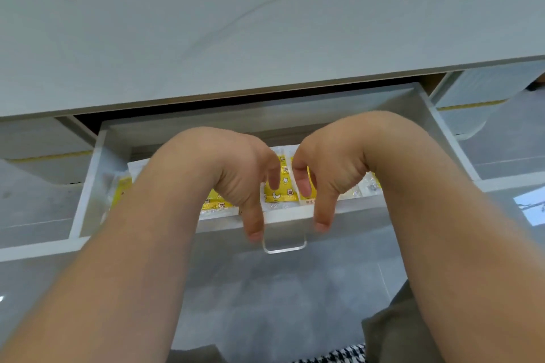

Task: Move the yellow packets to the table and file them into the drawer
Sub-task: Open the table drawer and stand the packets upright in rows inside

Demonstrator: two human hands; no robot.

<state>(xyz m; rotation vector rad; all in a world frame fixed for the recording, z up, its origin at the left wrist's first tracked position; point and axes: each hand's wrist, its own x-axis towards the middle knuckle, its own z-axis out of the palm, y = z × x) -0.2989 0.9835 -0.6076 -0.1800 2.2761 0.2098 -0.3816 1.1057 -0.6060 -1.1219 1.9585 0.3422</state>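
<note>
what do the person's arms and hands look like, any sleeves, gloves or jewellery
Both forearms are bare as far as the frame shows, with no sleeve in view. The left hand and right hand are ungloved, with no rings, and neither wrist carries a watch or bracelet. The nails that show look short and unpainted.

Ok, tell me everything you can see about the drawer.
The drawer is pale grey-white board, pulled open from under the tabletop, with a clear looped handle on its front. A row of yellow packets sits just behind the front panel. The left hand and right hand reach in over that panel.
</note>
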